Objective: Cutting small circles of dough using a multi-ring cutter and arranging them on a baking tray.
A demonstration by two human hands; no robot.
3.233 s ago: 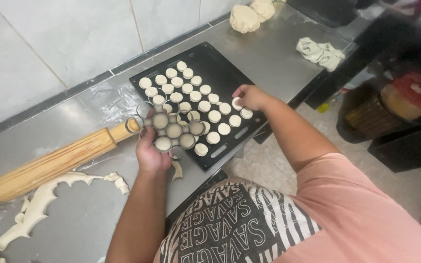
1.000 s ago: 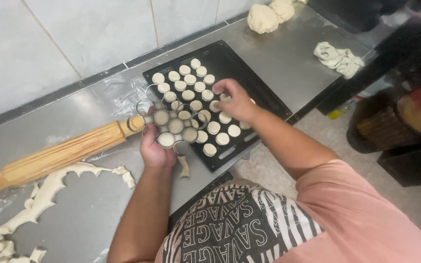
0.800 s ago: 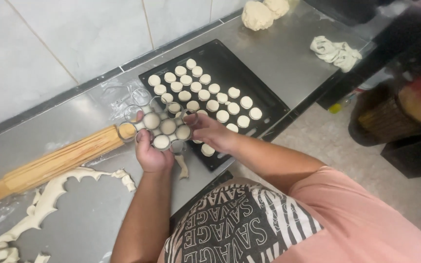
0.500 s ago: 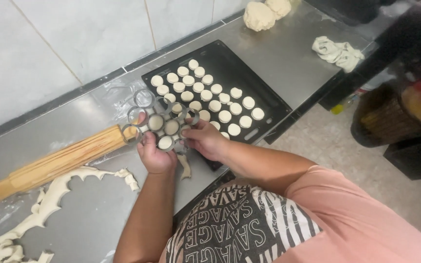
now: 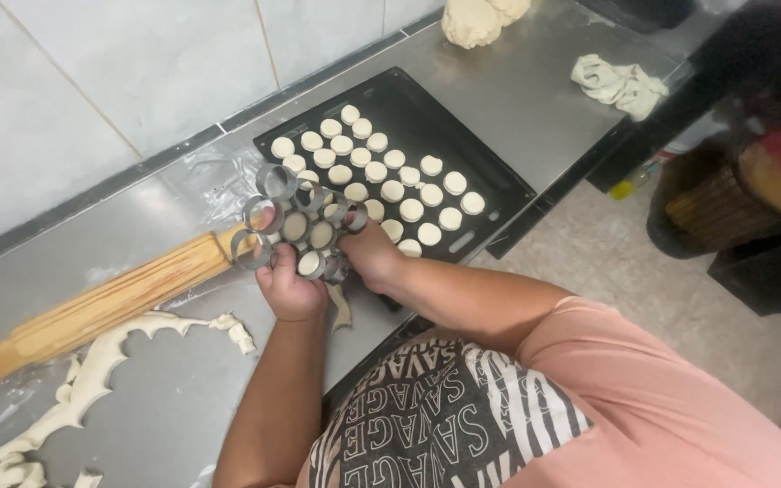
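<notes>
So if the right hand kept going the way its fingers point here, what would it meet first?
The right hand already has its fingers at the multi-ring cutter; going on, it would probably press into a dough round held in a ring. Depth is unclear.

Pale tiled wall (image 5: 137,72), steel counter (image 5: 517,99), beige floor (image 5: 644,298)

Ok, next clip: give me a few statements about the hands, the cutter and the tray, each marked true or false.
1. The left hand holds the multi-ring metal cutter. True.
2. Every cutter ring holds dough. False: some outer rings are empty.
3. The black tray holds rows of small dough rounds. True.
4. The rolling pin lies on the tray. False: it lies on the steel counter, left of the tray.
5. The right hand is at the cutter. True.
</notes>
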